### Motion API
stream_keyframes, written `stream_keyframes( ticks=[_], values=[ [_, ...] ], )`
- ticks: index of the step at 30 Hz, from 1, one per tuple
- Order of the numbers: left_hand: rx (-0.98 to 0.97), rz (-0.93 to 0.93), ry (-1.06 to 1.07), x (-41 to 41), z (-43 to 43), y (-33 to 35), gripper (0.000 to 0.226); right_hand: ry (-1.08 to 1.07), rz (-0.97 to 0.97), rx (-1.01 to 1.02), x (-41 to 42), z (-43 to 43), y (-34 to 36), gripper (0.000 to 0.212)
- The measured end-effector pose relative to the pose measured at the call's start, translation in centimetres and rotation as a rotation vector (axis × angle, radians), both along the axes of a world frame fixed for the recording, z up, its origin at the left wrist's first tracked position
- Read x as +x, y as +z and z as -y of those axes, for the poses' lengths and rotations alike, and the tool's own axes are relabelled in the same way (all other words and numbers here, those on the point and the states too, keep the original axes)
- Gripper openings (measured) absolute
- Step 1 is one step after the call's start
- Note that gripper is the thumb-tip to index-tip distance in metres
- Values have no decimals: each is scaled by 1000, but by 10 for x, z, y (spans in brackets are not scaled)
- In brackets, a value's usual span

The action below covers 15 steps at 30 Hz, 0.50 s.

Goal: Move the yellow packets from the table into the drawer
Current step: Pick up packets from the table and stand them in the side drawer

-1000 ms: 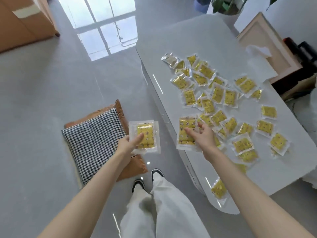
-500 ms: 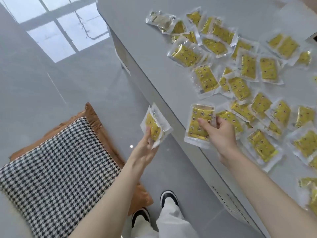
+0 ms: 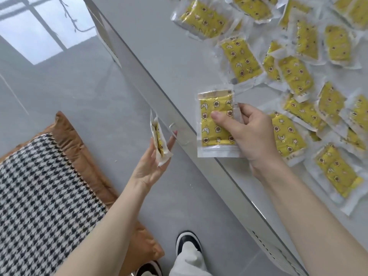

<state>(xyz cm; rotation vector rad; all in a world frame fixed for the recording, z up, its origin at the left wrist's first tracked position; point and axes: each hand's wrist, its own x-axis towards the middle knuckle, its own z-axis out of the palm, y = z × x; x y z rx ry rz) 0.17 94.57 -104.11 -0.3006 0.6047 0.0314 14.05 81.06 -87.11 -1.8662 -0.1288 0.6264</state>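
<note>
While roughly twenty yellow packets (image 3: 294,74) crowded the counter (image 3: 151,36) – floor beside it open – the right hand (image 3: 253,136) pinched one packet (image 3: 216,124) over the edge; the left hand (image 3: 153,162) gripped another packet (image 3: 159,140) near the drawer handle (image 3: 175,132).

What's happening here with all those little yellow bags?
A person stands at a grey table that is strewn with yellow packets. The right hand holds one packet flat above the table's edge. The left hand holds another packet edge-on, with a finger reaching toward a metal drawer handle on the table's side. The drawer looks shut, so no packets have visibly gone in yet. A checked cushion lies on the floor nearby.
</note>
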Motion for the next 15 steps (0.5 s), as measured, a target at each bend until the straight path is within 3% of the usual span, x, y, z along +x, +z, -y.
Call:
stream_keyframes(
  ticks=[4, 8, 11, 15],
  values=[
    [93, -47, -5, -5, -4, 8, 19, -39, -8, -24, -5, -1, 2, 19],
    [105, -93, 8, -22, -7, 17, 43, -76, -41, -36, -23, -4, 6, 19],
    [92, -62, 50, -48, -9, 24, 47, -56, -67, -70, -47, -9, 10, 19],
    [117, -61, 41, -74, -12, 44, 25, -38, -107, -76, -70, -14, 15, 17]
  ],
)
